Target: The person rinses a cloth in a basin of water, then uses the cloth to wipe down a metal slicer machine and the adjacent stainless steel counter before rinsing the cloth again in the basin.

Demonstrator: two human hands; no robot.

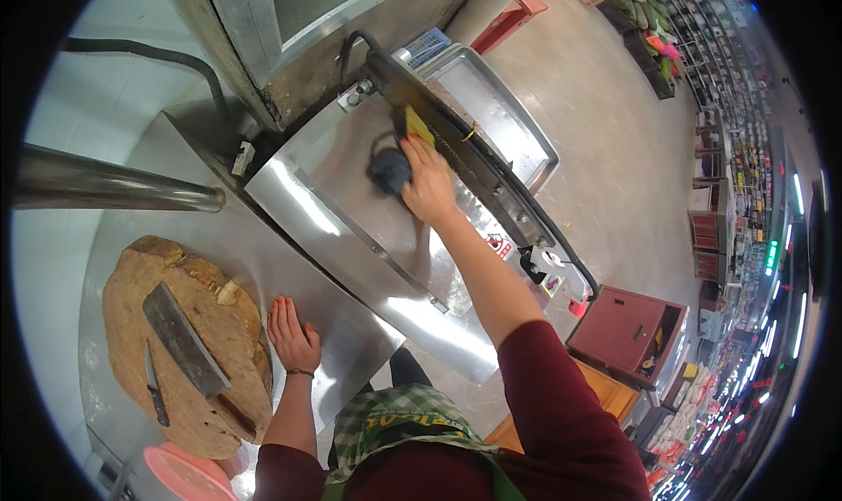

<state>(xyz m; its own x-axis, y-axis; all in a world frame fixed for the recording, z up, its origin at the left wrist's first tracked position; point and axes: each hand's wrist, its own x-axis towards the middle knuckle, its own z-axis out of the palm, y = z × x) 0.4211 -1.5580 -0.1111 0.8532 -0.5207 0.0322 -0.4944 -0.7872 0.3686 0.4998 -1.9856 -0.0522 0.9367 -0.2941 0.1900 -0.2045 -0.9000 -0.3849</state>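
Note:
My right hand (429,180) holds a yellow cloth (418,125) against the upper part of a stainless steel machine (329,133), beside its long dark arm (460,123). A dark, blurred knob-like part (389,169) with a loop sits just left of the hand; whether the fingers touch it I cannot tell. My left hand (293,336) lies flat, palm down, on the steel table (342,343), holding nothing. Left of it stands a round wooden chopping block (131,304), bearing a cleaver (184,340) and a small knife (154,386).
A metal tray (549,156) and a blue basket (427,46) lie beyond the machine. A steel pipe (118,185) juts in from the left. A pink basin (187,475) sits below the block. A red cabinet (615,330) stands at the right.

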